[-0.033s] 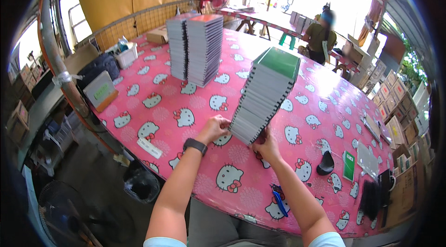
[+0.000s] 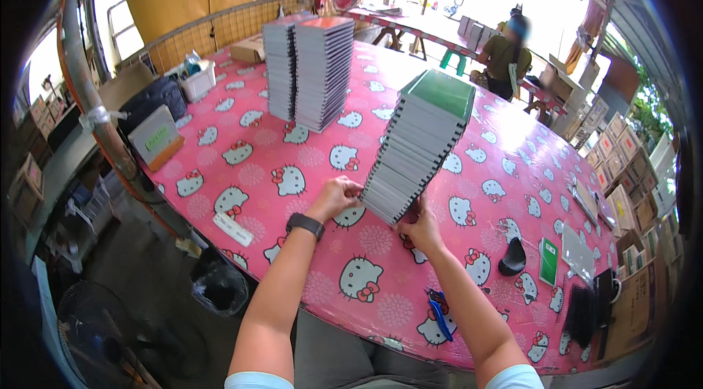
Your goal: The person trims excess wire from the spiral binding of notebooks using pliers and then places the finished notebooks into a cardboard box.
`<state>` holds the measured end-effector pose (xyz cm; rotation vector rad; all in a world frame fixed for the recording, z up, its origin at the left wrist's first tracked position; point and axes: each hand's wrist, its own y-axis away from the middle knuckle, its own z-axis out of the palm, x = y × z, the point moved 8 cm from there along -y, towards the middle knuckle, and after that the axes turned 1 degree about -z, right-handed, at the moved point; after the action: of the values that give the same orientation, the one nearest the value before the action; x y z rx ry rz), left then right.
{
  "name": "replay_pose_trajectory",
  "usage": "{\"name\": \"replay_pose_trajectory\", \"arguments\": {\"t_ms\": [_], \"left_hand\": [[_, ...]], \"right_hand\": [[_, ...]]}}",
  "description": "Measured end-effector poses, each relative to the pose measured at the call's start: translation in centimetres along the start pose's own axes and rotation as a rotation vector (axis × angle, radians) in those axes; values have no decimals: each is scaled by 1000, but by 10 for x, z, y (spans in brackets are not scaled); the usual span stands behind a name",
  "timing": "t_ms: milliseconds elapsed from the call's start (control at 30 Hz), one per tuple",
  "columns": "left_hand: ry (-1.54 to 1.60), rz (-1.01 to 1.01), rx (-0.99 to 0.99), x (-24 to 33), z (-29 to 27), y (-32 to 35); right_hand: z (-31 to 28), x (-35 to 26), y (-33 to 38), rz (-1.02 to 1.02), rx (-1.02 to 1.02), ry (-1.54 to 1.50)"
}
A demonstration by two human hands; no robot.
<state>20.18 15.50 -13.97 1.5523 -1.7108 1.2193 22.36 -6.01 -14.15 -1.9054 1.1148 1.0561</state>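
Note:
A tall stack of wire-bound notebooks (image 2: 416,147) with a green top cover stands in front of me on the pink table. At its bottom left corner, my left hand (image 2: 337,197) has its fingers closed against the lowest notebooks. My right hand (image 2: 421,228) grips the bottom right corner, thumb toward me and fingers partly hidden behind the stack. Farther back on the left stand two more notebook stacks side by side, a grey-sided stack (image 2: 280,70) and a stack with an orange-red top (image 2: 322,74).
On the right lie a black rounded object (image 2: 512,257), a small green notebook (image 2: 548,262) and a blue tool (image 2: 441,317). A white strip (image 2: 233,229) lies near the left edge, below an upright card (image 2: 156,139). Cardboard boxes (image 2: 637,301) line the right; a person (image 2: 505,56) sits beyond.

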Motion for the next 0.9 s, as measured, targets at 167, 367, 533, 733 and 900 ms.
{"name": "replay_pose_trajectory", "arguments": {"t_ms": [167, 367, 533, 733, 900], "left_hand": [[327, -187, 116, -19, -11, -4], [373, -219, 631, -50, -84, 13], [701, -336, 971, -64, -119, 40], [698, -289, 997, -69, -128, 40], [673, -282, 1025, -71, -126, 39]], "right_hand": [[-7, 13, 7, 6, -40, -201], [1, -14, 9, 87, -23, 33], [2, -8, -1, 18, 149, 201], [25, -8, -55, 5, 105, 147], [48, -27, -116, -71, 90, 308]]}}
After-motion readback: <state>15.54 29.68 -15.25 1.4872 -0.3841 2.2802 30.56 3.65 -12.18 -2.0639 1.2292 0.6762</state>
